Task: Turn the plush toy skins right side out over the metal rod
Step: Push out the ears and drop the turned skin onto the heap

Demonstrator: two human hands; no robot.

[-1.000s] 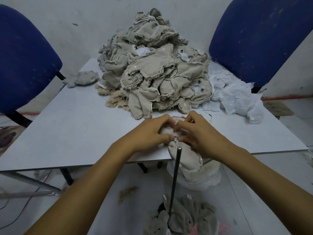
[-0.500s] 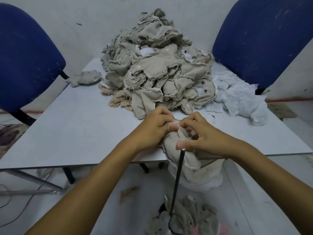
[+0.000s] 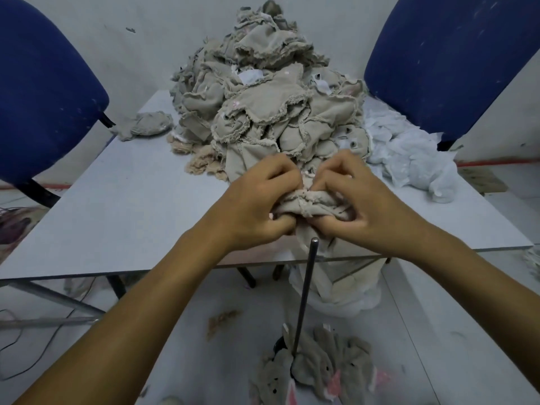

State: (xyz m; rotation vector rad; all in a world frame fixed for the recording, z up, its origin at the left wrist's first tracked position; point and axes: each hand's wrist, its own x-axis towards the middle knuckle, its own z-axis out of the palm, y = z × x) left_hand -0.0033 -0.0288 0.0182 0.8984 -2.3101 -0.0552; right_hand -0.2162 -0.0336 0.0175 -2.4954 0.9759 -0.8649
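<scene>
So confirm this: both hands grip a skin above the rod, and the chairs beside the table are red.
Not quite. The head view shows the chairs are blue, not red. Both hands, left and right, do grip a skin above the rod.

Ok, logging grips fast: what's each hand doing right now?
Left hand: grips the plush skin.
Right hand: grips the same skin.

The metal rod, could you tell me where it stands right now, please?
The metal rod stands low in the centre of the head view, its tip just below both hands' skin, finished toys at its base.
</scene>
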